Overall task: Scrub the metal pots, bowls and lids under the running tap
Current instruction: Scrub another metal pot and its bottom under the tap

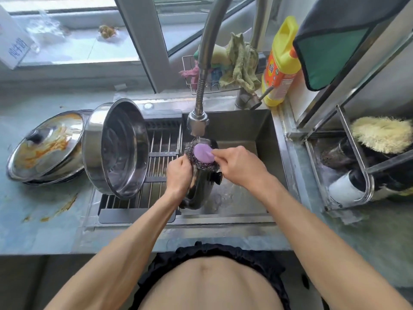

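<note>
Under the tap [198, 121], the left hand [180, 173] grips a dark glossy pot [201, 189] while the right hand [239, 165] pinches the purple-capped steel scourer [202, 154], a drain rack [161, 157] close left, open sink [245, 135] right.

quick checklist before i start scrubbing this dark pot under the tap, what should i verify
1. Water running: ok, a thin stream falls from the tap head onto the scrubber.
2. Pot held: ok, the left hand grips the dark pot on its side over the sink.
3. Scrubber in hand: ok, the right hand pinches the purple-topped steel wool scrubber at the pot's mouth.
4. Soap on the scrubber: cannot tell, no foam shows.
5. Drying space: not ok, the big steel pot leans on its side across the rack.
6. Next dirty item: ok, the orange-stained lid waits on the counter to the left.
</note>
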A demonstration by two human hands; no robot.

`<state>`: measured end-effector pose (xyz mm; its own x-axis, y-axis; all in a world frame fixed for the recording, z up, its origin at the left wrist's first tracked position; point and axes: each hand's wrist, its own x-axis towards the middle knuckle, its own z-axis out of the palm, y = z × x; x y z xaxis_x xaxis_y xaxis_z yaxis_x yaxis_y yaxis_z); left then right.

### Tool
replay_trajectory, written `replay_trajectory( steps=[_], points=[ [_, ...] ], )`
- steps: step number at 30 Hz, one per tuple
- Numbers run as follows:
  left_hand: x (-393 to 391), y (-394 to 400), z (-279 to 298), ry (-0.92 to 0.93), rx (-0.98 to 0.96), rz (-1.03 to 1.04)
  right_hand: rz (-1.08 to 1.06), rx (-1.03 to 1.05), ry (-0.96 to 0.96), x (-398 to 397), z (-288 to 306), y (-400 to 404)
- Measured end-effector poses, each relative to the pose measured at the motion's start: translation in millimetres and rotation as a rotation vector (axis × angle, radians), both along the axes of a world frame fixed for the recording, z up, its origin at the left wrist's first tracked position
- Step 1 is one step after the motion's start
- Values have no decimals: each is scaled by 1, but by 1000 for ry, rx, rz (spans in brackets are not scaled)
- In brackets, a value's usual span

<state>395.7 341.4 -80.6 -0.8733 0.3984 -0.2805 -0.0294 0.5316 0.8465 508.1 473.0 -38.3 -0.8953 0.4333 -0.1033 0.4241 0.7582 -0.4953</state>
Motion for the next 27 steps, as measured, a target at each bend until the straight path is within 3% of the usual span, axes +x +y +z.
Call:
replay_trajectory(
  steps=[2, 7, 12, 17, 22, 27],
  points=[
    [6, -7, -3, 83, 1, -26, 73, 106, -123, -9, 15, 7],
    [7, -10, -12, 129, 83, -55, -65, 154, -246, -34, 37, 34],
    [5, -6, -16, 75, 58, 0, 116, 156, -349, -37, 42, 9],
    [-1, -15, -12, 40, 118, 44, -32, 161, -385, -51, 39, 41],
    [-2, -15, -19, 16, 109, 25, 106, 73, -374, -57, 42, 35],
    [-2, -24, -25, -116, 200, 9, -30, -121, -448, -60, 16, 84]
  ],
)
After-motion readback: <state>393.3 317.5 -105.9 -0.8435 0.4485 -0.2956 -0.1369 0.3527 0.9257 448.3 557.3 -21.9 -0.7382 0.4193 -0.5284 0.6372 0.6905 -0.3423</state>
